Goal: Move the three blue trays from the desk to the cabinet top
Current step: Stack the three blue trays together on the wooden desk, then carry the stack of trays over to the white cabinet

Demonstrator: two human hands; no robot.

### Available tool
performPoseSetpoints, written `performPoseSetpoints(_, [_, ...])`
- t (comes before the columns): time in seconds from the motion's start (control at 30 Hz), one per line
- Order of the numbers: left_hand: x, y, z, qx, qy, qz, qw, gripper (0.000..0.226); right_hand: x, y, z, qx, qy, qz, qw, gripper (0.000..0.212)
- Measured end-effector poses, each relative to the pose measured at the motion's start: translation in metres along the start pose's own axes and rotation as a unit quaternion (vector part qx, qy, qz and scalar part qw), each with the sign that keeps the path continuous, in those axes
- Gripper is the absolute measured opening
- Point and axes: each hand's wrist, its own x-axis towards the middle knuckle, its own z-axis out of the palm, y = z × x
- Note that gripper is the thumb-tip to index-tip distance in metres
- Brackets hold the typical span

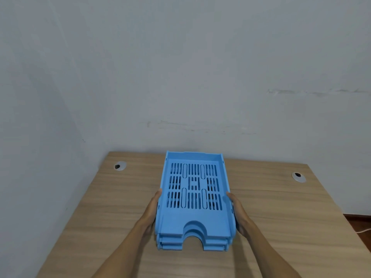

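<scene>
Now I clamp the nested blue trays (pixel 193 199) between my left hand (pixel 151 212) and right hand (pixel 237 212); lower trays, below my grip, could slide free if I tilt.

2 bare forearms come up from the lower edge, with no sleeve, watch, ring or glove showing on them. The left hand (pixel 150 212) and right hand (pixel 239 213) each show long straight fingers and short nails
</scene>
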Motion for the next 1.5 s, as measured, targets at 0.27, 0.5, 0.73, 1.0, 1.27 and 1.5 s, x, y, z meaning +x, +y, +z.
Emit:
performPoseSetpoints(0.27, [0.002,-0.014,0.004,-0.073,-0.035,-0.022,0.996,0.068,0.001,0.014,0.001,0.1,-0.075,0.031,0.992,0.069])
performPoseSetpoints(0.5, [0.016,-0.021,-0.002,-0.072,0.004,-0.021,0.997,0.083,0.004,0.021,0.004,0.153,-0.072,0.033,0.985,0.075])
performPoseSetpoints(0.73, [0.006,-0.007,-0.011,-0.068,-0.008,0.001,0.998,0.086,-0.003,0.012,0.012,0.121,-0.06,0.01,0.991,0.08])
performPoseSetpoints(1.0, [-0.018,0.009,-0.031,-0.034,0.002,0.01,0.999,0.088,-0.031,-0.008,0.03,0.126,-0.075,-0.019,0.989,0.078])
performPoseSetpoints(1.27, [-0.07,0.029,-0.031,-0.073,0.008,0.063,0.995,0.07,-0.071,-0.038,0.048,0.142,-0.107,-0.011,0.984,0.078])
performPoseSetpoints(1.5, [-0.13,0.005,-0.018,-0.113,0.091,0.106,0.984,0.073,-0.104,-0.048,0.043,0.105,-0.196,0.004,0.975,0.058])
